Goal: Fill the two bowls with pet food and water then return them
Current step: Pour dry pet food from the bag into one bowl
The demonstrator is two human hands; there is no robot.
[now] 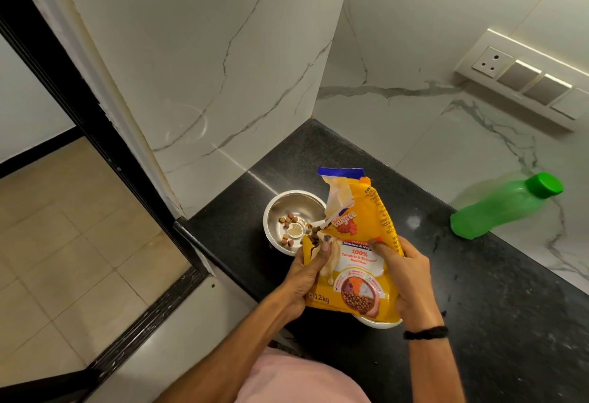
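A yellow pet food bag [357,262] is tilted over a steel bowl [280,208] on the black counter [478,291]. Brown kibble spills from the bag's torn corner, and several pieces lie in the bowl. My left hand [302,278] grips the bag's left edge near the opening. My right hand [404,278] holds the bag's right side. A second bowl [379,323] shows only as a white rim under the bag's bottom edge. A green water bottle [503,208] with a green cap lies on its side at the counter's right, against the wall.
White marble walls close the counter at the back and the left. A switch and socket panel [526,77] is on the right wall. The counter's left edge drops to a tiled floor [63,243] beside a black door frame [79,115].
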